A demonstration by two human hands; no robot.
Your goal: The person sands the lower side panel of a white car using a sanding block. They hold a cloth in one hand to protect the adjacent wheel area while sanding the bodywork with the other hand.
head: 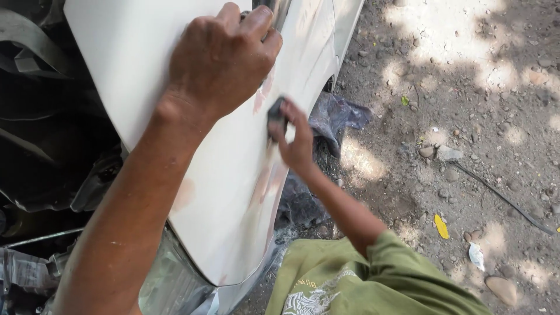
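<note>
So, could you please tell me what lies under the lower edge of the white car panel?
Under the white car panel, crumpled plastic sheeting shows on the stony ground. How far it reaches beneath is hidden by the panel. The right hand presses a dark pad against the panel.
</note>
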